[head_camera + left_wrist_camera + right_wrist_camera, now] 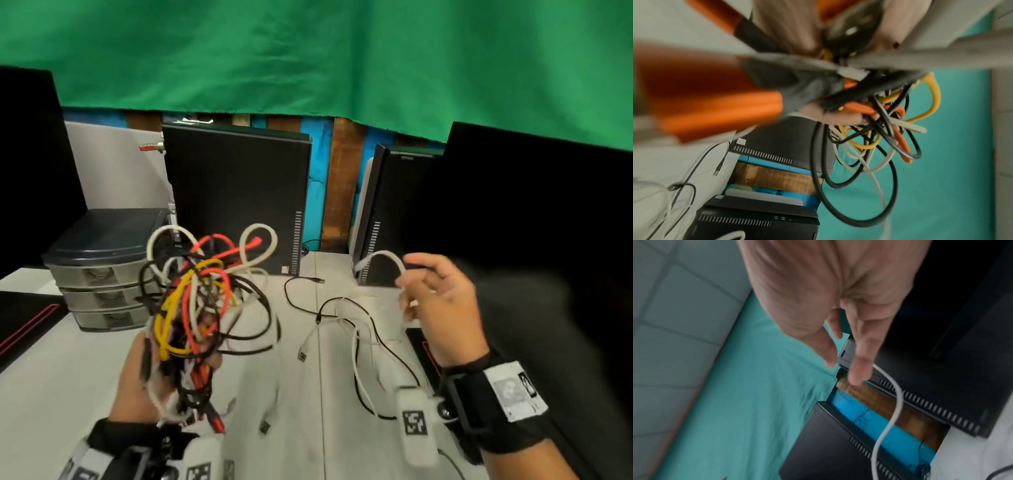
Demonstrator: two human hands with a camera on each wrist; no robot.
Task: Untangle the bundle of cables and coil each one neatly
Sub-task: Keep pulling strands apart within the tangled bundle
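Left hand holds cable bundle aloft, right hand draws 1 white cable clear

Head view: left hand (161, 373) clenched round the lower part of the cable bundle (202, 301), held above the counter (68, 377); orange, yellow, black, white strands look light, floppy, prone to snag, so best taken near a plug end and fed out loop by loop. Right hand (435, 308) pinches a white cable (380, 255) up near the right PC tower (387, 212). Loose cables (346, 325) lie on the counter between the hands; drawer unit (102, 274) and the middle PC tower (236, 195) crowd the back.
Left wrist view: blurred; fingers (840, 116) wrapped in the tangle, black loops hang below.
Right wrist view: fingers (859, 366) loosely bent, white cable trails from the fingertips; the exact hold is hidden here.
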